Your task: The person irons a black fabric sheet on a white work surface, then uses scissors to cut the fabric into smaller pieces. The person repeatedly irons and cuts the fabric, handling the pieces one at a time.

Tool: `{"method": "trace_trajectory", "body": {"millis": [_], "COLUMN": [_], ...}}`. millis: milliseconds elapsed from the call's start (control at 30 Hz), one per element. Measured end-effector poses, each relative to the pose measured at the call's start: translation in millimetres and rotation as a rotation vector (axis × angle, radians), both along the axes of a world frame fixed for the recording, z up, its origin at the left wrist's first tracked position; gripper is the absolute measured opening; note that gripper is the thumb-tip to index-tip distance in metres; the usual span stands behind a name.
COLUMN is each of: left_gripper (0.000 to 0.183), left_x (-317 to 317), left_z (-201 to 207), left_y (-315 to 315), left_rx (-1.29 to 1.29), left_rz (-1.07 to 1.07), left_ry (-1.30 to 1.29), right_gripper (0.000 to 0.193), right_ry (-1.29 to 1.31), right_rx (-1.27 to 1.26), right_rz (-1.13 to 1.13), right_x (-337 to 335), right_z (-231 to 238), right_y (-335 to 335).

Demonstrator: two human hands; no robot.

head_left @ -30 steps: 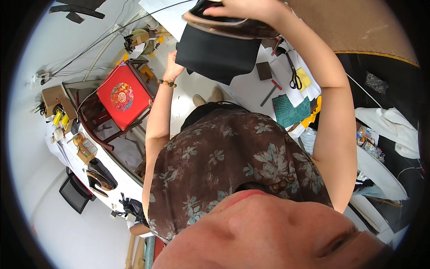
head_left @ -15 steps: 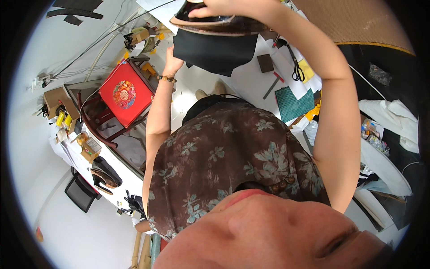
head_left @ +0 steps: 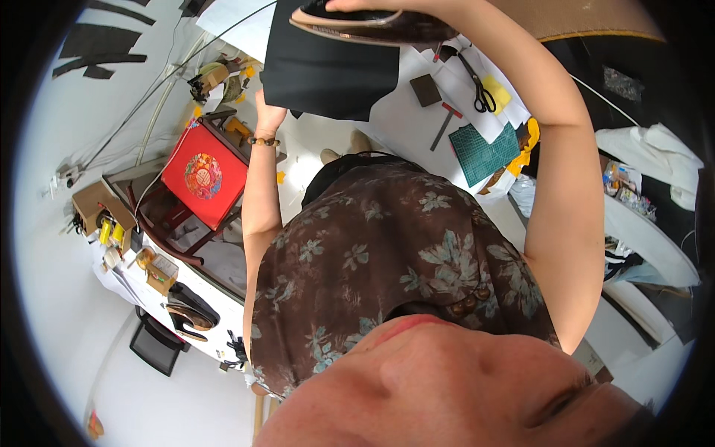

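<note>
Black sheet (head_left: pixel 328 83) at upper centre seems light, pliable, best held by its edges. The iron (head_left: pixel 372 28) is gripped by the right hand (head_left: pixel 387 4); whether the left hand (head_left: pixel 269 116) grips cannot be told.

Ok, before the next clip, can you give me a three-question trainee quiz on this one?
1. Which hand is at the left edge of the black sheet, and which holds the dark glossy item?
2. True or false: the scissors lie to the right of the red chair seat.
3. What colour is the gridded mat? a) yellow b) green c) white

Key: 1. Left hand at the sheet, right hand holding the item. 2. True. 3. b
</note>
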State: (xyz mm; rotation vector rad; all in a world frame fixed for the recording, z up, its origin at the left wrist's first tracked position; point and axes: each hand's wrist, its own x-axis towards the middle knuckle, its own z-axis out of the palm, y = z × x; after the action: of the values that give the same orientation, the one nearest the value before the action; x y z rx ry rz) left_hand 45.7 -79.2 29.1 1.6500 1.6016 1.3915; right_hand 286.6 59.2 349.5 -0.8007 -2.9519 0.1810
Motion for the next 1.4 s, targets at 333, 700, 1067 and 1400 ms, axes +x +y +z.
{"method": "trace_trajectory", "body": {"millis": [333,700,1067,1400], "left_gripper": [0.022,0.020,0.011,0.008], "left_x": [-1,-3,-1,2], "left_z": [4,-4,3,2], "left_y": [4,7,5,14], "left_rx": [0.010,-0.034,-0.043,-0.099], "left_rz": [0.002,-0.048,-0.097,-0.154], "left_ry": [0.097,-0.027,-0.071,-0.132], "right_gripper": [0.035,0.038,0.037,0.036], "right_ry": [0.015,0.059,0.154,0.123], "right_rx": [-0.026,0.009,-0.020,0.024], "right_rz": [0.022,0.056,0.279,0.147], "right_x": [15,-1,-70,-40], "right_z": [1,-6,-13,-13], "right_y": [-27,-25,-17,-15]}}
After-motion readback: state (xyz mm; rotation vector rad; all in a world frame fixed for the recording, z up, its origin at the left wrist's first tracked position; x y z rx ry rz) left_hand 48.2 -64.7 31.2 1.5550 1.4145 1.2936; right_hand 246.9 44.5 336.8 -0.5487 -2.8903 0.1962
